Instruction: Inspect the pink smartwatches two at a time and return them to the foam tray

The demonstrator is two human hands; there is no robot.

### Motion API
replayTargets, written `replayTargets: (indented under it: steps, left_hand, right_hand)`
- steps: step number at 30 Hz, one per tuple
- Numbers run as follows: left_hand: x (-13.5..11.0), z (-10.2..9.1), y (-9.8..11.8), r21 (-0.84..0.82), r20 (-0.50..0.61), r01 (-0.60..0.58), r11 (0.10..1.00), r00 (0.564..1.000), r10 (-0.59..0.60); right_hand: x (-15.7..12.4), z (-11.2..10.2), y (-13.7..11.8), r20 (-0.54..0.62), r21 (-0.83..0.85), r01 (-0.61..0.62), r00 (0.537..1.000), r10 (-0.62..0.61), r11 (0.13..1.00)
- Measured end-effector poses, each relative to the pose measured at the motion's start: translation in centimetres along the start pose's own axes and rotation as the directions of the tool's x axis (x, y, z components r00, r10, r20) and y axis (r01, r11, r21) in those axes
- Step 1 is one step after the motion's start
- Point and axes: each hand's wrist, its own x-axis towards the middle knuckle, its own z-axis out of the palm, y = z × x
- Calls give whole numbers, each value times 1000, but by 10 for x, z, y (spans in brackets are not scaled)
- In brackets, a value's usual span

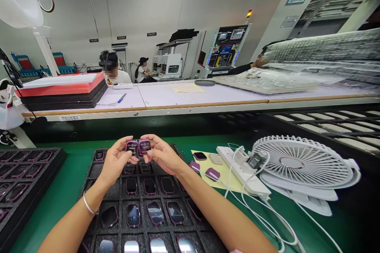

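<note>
Left hand (pixel 114 161), right hand (pixel 163 154) each pinch purple-rimmed rounded-square watch (pixel 145 146) over black foam grid tray (pixel 141 198); green tabletop (pixel 74 166) strip along left edge.

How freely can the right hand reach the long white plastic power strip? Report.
Probably yes: the power strip looks open at its far end, but the right hand holds a square purple-framed watch.

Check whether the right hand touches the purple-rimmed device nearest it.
Touching. The head view shows the right hand gripping the purple-rimmed device, its thumb overlapping the lower right part and a finger at the top.
</note>
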Motion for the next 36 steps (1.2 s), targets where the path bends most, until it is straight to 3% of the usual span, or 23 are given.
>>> replayTargets:
  steps: [12,24,31,36]
  left_hand:
    - [12,-7,-31,-218,-88,178,960,976,-201]
    - [14,-5,-35,-229,-94,240,943,959,-267]
    - [17,-3,-35,-11,-121,187,982,975,-187]
    - [25,8,-29,46,14,189,981,982,-190]
  right_hand:
    - [11,-19,26,-175,203,-245,944,281,948]
    - [8,-14,29,-184,30,-163,969,166,986]
    - [13,-18,26,-167,14,-166,972,166,986]
    - [7,-34,9,-158,49,-177,970,182,983]
